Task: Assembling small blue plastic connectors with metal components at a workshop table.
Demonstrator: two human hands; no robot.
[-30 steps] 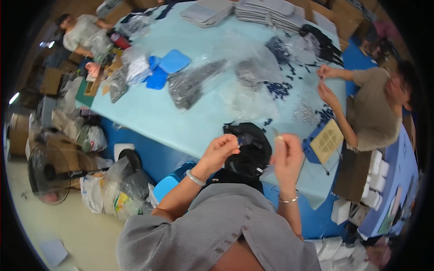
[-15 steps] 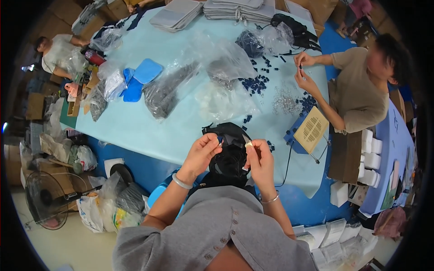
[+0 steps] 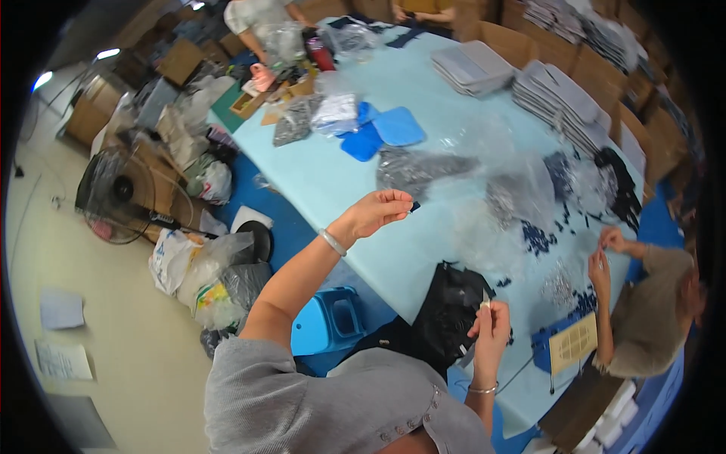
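Note:
My left hand (image 3: pixel 378 213) is stretched out over the table's near edge, its thumb and fingers pinched on a small dark blue piece (image 3: pixel 415 206). Lower and to the right, my right hand (image 3: pixel 491 327) is closed around a small blade (image 3: pixel 485 296) with its pointed tip up; its handle is mostly hidden in the fingers. Between my hands a black bag (image 3: pixel 446 314) lies at the near edge of the table. Several more small dark blue pieces (image 3: pixel 538 239) are scattered on the table to the right, beside a pile of small shiny metal parts (image 3: pixel 558 286).
Clear plastic bags (image 3: pixel 484 227) and blue pads (image 3: pixel 399 126) lie across the pale table (image 3: pixel 318 193). A co-worker (image 3: pixel 643 303) sits at the right beside a blue box-shaped device (image 3: pixel 563 344). A blue stool (image 3: pixel 321 325) and a fan (image 3: pixel 121 193) stand left.
My view has swung to the left. My hands have moved apart: the left reaches farther out with the dark blue piece, and the right stays low near the black bag with the blade.

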